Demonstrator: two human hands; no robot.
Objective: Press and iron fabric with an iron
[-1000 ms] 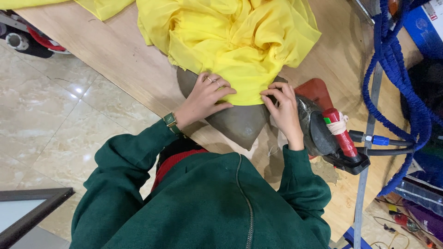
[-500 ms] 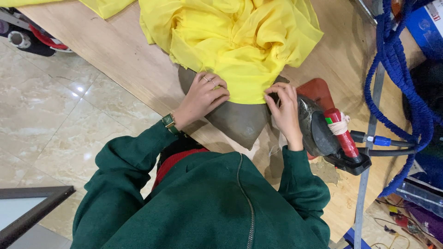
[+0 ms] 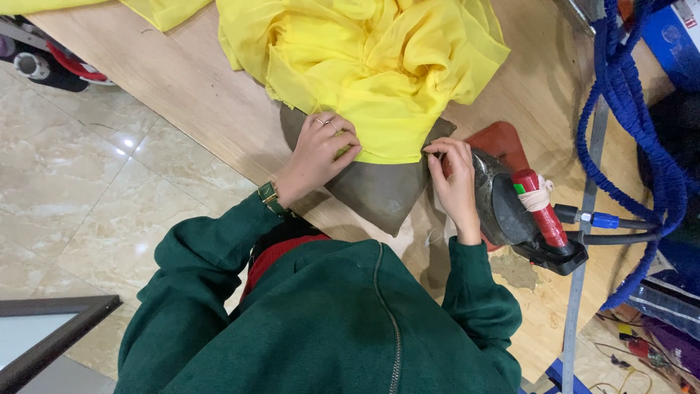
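The left hand (image 3: 321,155) lies flat, fingers together, pressing the yellow fabric (image 3: 372,66) onto the grey pressing pad (image 3: 375,191); half a second ago it sat a little lower on the hem, so it has slid toward 12 o'clock. The right hand (image 3: 453,179) pinches the fabric's edge at about 3 o'clock of the pad, seemingly between thumb and forefinger, and has barely shifted. Judging by this, the hem is being smoothed taut. At 3 o'clock of that hand rests a steam iron (image 3: 521,211) on its red mat (image 3: 503,140); a blue coiled hose (image 3: 627,117) hangs beyond, over the wooden table (image 3: 189,95)
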